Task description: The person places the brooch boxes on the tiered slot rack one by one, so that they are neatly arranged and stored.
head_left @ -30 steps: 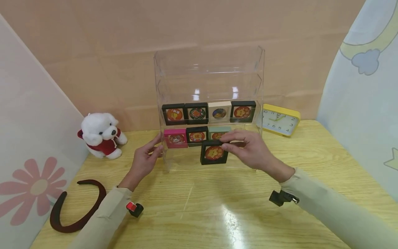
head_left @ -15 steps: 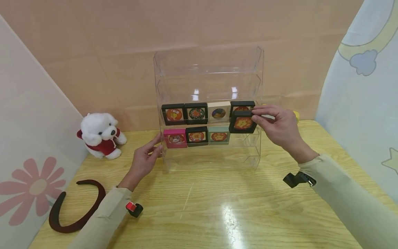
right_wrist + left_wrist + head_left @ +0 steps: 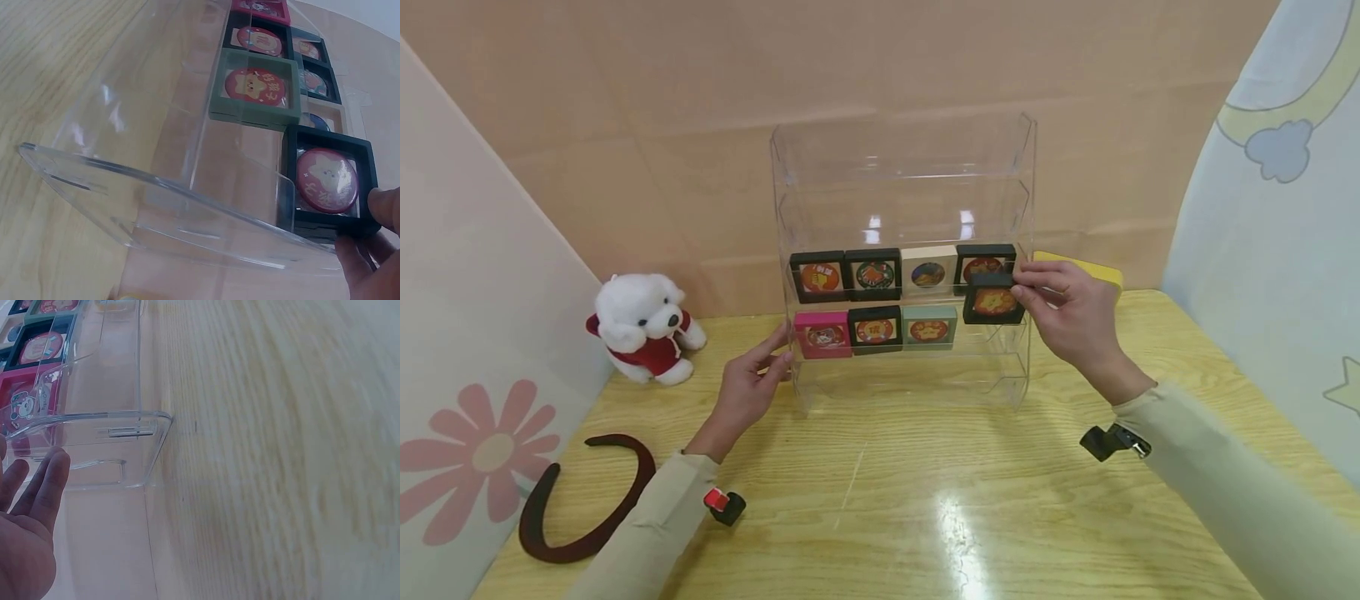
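My right hand (image 3: 1071, 312) pinches a square black display frame (image 3: 994, 302) by its right side. The frame has a round red badge inside, and in the right wrist view this black frame (image 3: 328, 181) hangs at the right end of a clear acrylic tiered rack (image 3: 902, 208), above the tier with the green frame (image 3: 929, 328). It partly covers another black frame (image 3: 985, 260) on the tier behind. My left hand (image 3: 751, 392) rests against the rack's left side with fairly straight fingers. Those fingers (image 3: 53, 487) touch or nearly touch the clear side panel.
The green frame's tier also bears a pink frame (image 3: 822, 335) and a black one (image 3: 875, 330). A white plush dog (image 3: 643, 321) and a dark headband (image 3: 587, 542) lie on the left. Behind my right hand is a partly hidden yellow clock (image 3: 1101, 273).
My right hand has carried the black frame right and up, from before the green frame to the rack's right end, then slightly lower. My left hand has stayed in place.
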{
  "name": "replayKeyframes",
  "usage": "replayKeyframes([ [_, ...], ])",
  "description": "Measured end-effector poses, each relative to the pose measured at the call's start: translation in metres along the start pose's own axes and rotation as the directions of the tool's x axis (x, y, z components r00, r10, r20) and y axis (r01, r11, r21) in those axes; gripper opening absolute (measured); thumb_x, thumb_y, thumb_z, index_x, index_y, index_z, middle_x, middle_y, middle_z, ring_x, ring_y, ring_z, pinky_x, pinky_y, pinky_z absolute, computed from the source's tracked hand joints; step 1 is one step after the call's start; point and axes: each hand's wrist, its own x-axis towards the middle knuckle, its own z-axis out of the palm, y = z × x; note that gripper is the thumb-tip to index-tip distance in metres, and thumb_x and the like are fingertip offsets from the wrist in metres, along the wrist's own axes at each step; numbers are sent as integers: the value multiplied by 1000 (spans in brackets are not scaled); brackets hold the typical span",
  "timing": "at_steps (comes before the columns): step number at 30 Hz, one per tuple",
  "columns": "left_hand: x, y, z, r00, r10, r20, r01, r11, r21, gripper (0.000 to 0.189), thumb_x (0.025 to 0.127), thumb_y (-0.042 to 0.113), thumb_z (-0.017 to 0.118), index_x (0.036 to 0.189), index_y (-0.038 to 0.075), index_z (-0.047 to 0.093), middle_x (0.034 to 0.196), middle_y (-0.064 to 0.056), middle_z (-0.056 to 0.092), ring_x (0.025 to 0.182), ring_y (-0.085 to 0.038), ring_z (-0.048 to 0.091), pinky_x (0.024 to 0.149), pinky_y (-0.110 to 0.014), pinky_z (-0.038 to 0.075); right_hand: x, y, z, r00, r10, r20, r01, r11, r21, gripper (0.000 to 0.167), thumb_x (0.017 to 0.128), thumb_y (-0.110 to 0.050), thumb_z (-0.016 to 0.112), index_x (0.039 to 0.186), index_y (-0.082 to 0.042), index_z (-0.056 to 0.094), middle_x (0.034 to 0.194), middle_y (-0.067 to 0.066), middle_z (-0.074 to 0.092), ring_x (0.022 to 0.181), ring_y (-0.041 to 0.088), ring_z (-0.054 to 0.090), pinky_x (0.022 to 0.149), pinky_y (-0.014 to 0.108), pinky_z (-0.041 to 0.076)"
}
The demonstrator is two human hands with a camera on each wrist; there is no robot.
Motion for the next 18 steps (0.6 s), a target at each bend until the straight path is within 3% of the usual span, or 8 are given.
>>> replayKeyframes([
  [5,0,0,0,1000,12,2,-12,1000,17,43,91,-9,56,134,-7,48,123,-26,55,83,-39,66,65,-33,58,-6,3,5,999,-31,-24,30,999,-22,13,79,7,73,92,9,72,100,19,66,91,33,64,76,10,48],
  [11,1,0,0,1000,12,4,-12,1000,1,43,91,-9,55,133,-7,48,123,-27,55,83,-41,65,65,-31,58,-12,8,11,990,-127,-64,120,988,-94,13,77,4,75,90,6,74,97,16,68,92,31,64,79,7,44],
  [18,0,1,-1,1000,0,6,0,1000,-7,43,92,-9,55,134,-6,47,124,-27,55,84,-41,65,66,-27,57,-17,8,19,977,-203,-62,193,971,-145,14,75,4,77,88,5,74,95,16,68,89,32,64,79,34,52],
])
